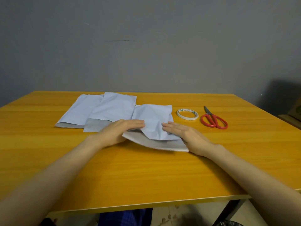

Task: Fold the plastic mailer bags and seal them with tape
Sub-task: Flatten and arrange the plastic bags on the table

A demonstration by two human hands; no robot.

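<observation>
A white plastic mailer bag (154,121) lies crumpled in the middle of the yellow wooden table (146,173), its grey flap (161,145) open toward me. My left hand (118,130) rests flat on the bag's left side with straight fingers. My right hand (184,132) presses flat on its right side. Two more white mailer bags (112,110) (78,110) lie overlapping to the left. A roll of white tape (187,114) sits just right of the bag, and red-handled scissors (213,119) lie beyond it.
A grey wall stands behind the table's far edge. A dark shape and a cardboard box (294,110) are at the far right. Under the near edge I see blue cloth (125,216) and a black bin (231,223).
</observation>
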